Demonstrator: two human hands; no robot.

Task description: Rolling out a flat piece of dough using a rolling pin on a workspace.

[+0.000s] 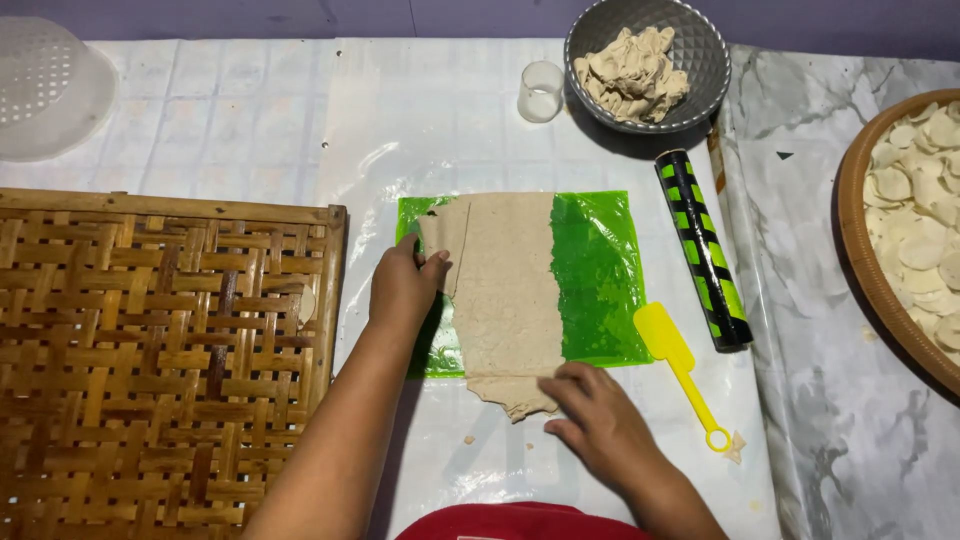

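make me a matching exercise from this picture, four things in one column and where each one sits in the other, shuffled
Things:
1. rolling pin
2. yellow spatula
3. grey metal bowl
4. woven bamboo tray

Places:
A. left side of the table, beside the left hand
B. far edge of the table, holding dough scraps
C. just right of the green sheet, near its lower corner
D. lying lengthwise right of the green sheet, striped green and black

Pairs: 1-D, 2-C, 3-B, 4-A
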